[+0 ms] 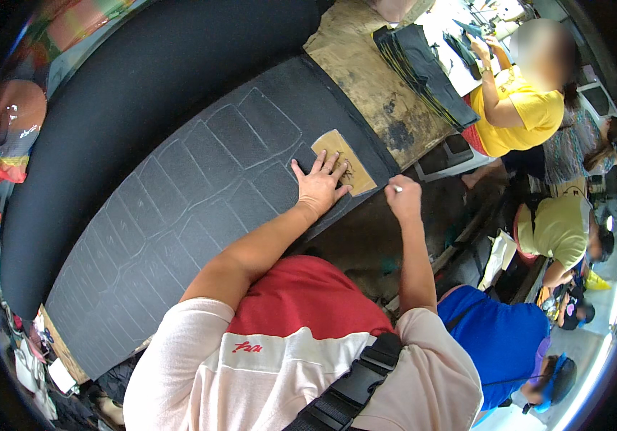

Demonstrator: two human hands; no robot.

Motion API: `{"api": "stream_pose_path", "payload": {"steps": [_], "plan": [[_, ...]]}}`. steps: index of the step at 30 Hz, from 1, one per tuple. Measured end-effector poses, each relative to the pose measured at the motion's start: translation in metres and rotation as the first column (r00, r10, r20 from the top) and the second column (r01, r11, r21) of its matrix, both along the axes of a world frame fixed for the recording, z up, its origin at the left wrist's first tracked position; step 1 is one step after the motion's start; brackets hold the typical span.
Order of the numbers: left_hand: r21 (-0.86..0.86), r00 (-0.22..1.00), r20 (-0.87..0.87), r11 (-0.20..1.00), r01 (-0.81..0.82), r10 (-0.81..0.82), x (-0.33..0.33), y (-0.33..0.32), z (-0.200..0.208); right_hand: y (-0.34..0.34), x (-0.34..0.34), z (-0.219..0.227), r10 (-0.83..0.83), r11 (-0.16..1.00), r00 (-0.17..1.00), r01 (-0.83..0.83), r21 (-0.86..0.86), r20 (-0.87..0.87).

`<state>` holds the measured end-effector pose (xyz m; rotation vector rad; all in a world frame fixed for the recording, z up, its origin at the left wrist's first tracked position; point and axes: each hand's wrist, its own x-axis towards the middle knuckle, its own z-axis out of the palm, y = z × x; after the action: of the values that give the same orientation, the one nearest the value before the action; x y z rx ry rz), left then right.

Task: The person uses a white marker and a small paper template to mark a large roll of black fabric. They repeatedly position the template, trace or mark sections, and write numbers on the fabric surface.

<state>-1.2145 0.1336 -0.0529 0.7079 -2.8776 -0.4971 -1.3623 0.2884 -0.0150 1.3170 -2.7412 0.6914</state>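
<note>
My left hand (318, 184) lies flat with fingers spread on a tan cardboard pattern piece (357, 167), pressing it onto black fabric (179, 161). The pattern has dark handwriting on it and sits near the fabric's right end. White outlines of pattern shapes cover much of the fabric in rows. Just off the pattern's lower right corner, at the table's near edge, my right hand (404, 197) is closed around a small white stick that looks like chalk (397, 189). Its tip seems to stand apart from the fabric.
A thick roll of black material (129, 93) lies along the fabric's far side. On the stained wooden table (366, 72) rests a stack of dark cut pieces (427, 75). A person in yellow (524, 108) handles dark cloth at the right; people in light green (560, 226) and blue (499, 337) sit nearer.
</note>
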Motion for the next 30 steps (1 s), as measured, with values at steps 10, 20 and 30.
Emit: {"api": "stream_pose_path", "payload": {"steps": [10, 20, 30], "plan": [[0.076, 0.981, 0.068, 0.979, -0.187, 0.182, -0.031, -0.136, 0.007, -0.093, 0.005, 0.009, 0.129, 0.871, 0.902, 0.096, -0.482, 0.412], [0.082, 0.987, -0.141, 0.995, -0.062, 0.073, -0.012, -0.162, -0.013, -0.279, -0.011, -0.034, 0.372, 0.884, 0.771, -0.125, -0.45, 0.517], [0.066, 0.983, -0.147, 0.992, -0.105, 0.114, -0.013, -0.159, -0.015, -0.345, -0.027, -0.027, 0.219, 0.958, 0.927, -0.144, -0.249, 0.305]]}}
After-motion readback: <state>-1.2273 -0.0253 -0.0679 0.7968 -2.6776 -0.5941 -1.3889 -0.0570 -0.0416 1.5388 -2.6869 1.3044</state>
